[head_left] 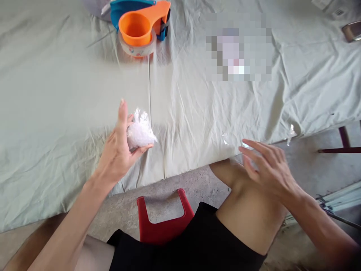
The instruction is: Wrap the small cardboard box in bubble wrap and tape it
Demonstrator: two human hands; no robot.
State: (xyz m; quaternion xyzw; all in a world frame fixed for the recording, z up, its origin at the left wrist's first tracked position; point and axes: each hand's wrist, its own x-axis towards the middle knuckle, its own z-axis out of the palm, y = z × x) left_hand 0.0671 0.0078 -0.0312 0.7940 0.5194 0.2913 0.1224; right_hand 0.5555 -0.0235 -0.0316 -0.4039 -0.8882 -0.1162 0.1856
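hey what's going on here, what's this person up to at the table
A seated person is at a table draped in a pale cloth. Their left hand holds up a small crumpled clear plastic bag with something white inside. Their right hand hangs open over the table's near edge, beside a few strips of clear tape stuck along that edge. An orange tape dispenser sits at the far side, with a blue one behind it.

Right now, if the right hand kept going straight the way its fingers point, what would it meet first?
The right hand points left along the sheet's edge. First in that line is probably the small clear tape scrap stuck there, though depth is unclear.
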